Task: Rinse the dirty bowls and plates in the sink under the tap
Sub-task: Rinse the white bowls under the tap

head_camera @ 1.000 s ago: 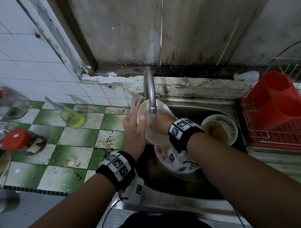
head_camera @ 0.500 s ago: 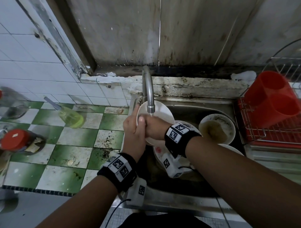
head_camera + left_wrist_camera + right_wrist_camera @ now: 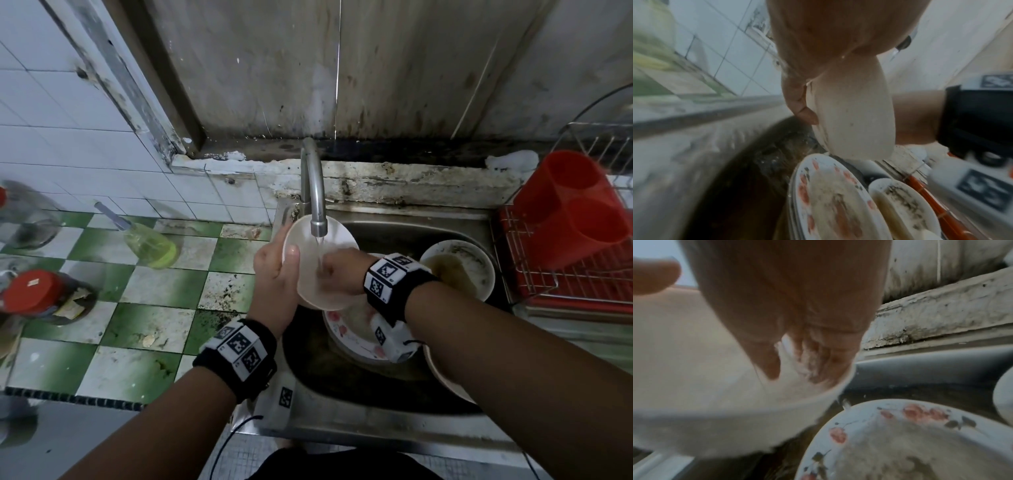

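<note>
A white bowl is tilted under the running tap, over the steel sink. My left hand grips its left rim, thumb on the inside; in the left wrist view the fingers lie behind the bowl. My right hand is inside the bowl under the stream, its straight fingers pressing on the wet inner wall. Below lies a dirty flowered plate. A bowl of brown residue stands at the sink's right.
Another bowl leans at the sink's front right under my right forearm. A red cutlery holder sits in a wire rack at the right. On the green and white tiled counter stand a green soap bottle and a red-lidded jar.
My right hand slid left across the inside of the bowl to my left thumb, then back right under the stream. The left hand has kept its hold on the rim.
</note>
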